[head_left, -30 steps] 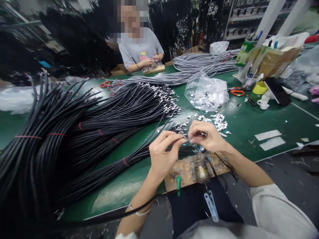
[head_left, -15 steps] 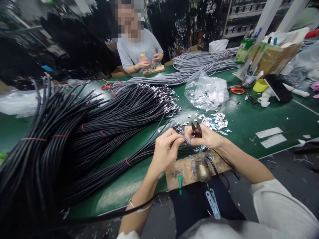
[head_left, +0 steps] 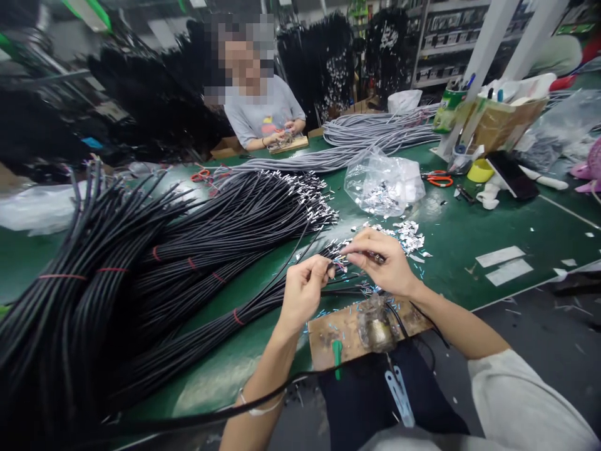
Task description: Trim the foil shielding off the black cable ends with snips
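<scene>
My left hand (head_left: 303, 288) is closed in a pinch on the end of a black cable, whose thin coloured inner wires (head_left: 339, 265) stick out towards the right. Close by, the thumb and forefinger of my right hand (head_left: 382, 263) meet at the tips of those wires. Small dark snips (head_left: 377, 257) lie tucked in that right hand, mostly hidden by the fingers. Beneath both hands is a bundle of black cables (head_left: 263, 297) with stripped white ends, tied with a red band. A wooden board (head_left: 323, 341) carrying a metal block (head_left: 377, 329) sits at the table's edge below the hands.
More black cable bundles (head_left: 225, 213) cover the left side. Offcuts (head_left: 408, 237) lie beyond my right hand, near a clear plastic bag (head_left: 387, 181). Orange-handled scissors (head_left: 439, 180) and a phone (head_left: 511, 175) lie to the right. Across the table (head_left: 451, 250) a person works beside grey cables (head_left: 375, 131).
My right hand has turned over, so the snips' blades no longer point up and its fingertips now reach the wires. My left hand has shifted slightly left and down. The view has tilted up slightly.
</scene>
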`<state>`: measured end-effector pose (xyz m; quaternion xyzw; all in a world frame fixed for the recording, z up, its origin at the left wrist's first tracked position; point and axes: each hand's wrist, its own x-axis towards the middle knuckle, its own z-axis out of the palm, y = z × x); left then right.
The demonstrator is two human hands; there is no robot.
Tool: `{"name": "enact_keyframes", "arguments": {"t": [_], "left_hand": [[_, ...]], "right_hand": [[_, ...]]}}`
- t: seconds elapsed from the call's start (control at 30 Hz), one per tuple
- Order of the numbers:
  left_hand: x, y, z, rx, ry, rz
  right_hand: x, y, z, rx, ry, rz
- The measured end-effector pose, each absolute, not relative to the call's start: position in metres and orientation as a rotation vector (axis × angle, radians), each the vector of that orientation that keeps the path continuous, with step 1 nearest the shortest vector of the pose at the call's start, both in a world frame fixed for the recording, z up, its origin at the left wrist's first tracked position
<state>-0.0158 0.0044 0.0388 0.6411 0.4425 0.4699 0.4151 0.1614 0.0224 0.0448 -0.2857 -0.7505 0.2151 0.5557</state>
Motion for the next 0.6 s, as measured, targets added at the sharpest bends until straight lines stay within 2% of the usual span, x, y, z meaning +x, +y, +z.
{"name": "enact_keyframes", "arguments": {"t": [0.37,0.6], "left_hand": [[-0.0115,0.0007,0.0425,1.813,1.182,1.217],[-0.0082,-0.0012,0.0399,1.961,1.264,1.391]], "right_hand": [[0.1620,0.0187,0.0453,-0.664,-1.791,0.543],[0.1648,0.0210,0.0432,-0.756,-1.808,0.526]]}}
